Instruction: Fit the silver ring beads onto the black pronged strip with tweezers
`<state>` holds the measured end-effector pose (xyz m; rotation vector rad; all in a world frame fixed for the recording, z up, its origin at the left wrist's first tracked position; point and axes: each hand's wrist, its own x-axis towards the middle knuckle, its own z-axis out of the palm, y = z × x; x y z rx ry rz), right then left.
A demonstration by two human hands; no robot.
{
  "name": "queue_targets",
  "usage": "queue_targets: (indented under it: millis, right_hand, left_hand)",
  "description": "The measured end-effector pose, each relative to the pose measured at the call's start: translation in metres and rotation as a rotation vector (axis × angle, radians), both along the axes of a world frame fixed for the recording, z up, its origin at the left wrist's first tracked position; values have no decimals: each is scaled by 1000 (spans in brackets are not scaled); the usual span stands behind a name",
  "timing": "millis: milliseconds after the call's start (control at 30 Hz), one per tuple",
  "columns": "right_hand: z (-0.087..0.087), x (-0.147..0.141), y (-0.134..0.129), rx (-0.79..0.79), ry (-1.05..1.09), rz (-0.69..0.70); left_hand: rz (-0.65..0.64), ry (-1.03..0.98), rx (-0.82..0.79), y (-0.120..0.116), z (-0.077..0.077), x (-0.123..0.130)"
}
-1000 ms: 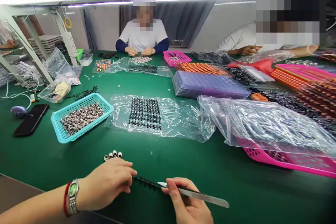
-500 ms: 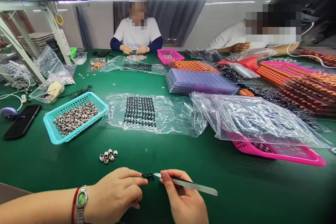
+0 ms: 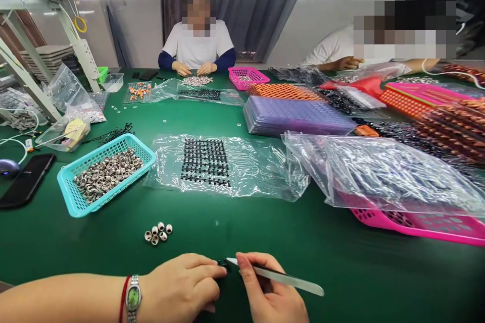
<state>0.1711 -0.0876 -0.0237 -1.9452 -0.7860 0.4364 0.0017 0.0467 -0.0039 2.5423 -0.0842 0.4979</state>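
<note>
The left hand (image 3: 182,282) holds a strip (image 3: 223,264); the right hand (image 3: 275,290) grips tweezers (image 3: 297,282), tip at the strip. Beads (image 3: 162,236) lie beyond.

Turquoise basket (image 3: 70,197): one. Inside it, silver beads (image 3: 109,174) heaped too thick for you to count. Nearer you than it: six loose beads (image 3: 162,236), one pair of tweezers (image 3: 291,281). Left of it, one black phone (image 3: 26,181). Beyond it, two co-workers (image 3: 199,46).

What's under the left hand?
Only a bit of a black piece shows, poking out past the left hand by the tip of the tweezers. Anything farther under the hand is covered.
</note>
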Motion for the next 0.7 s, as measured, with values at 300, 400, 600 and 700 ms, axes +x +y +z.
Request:
queue_targets:
  millis: [300,400,600,700]
  right_hand:
    - [0,0,0,111,-163,21]
    - [-1,0,1,221,-217,67]
    - [5,-5,5,340,-138,27]
    - [7,-5,1,274,-25,-32]
  left_hand:
    - [-15,34,-33,0,1,1]
    - [-34,34,-44,-1,3,2]
    - [-49,77,-12,7,7,1]
    - [-59,37,18,18,9,1]
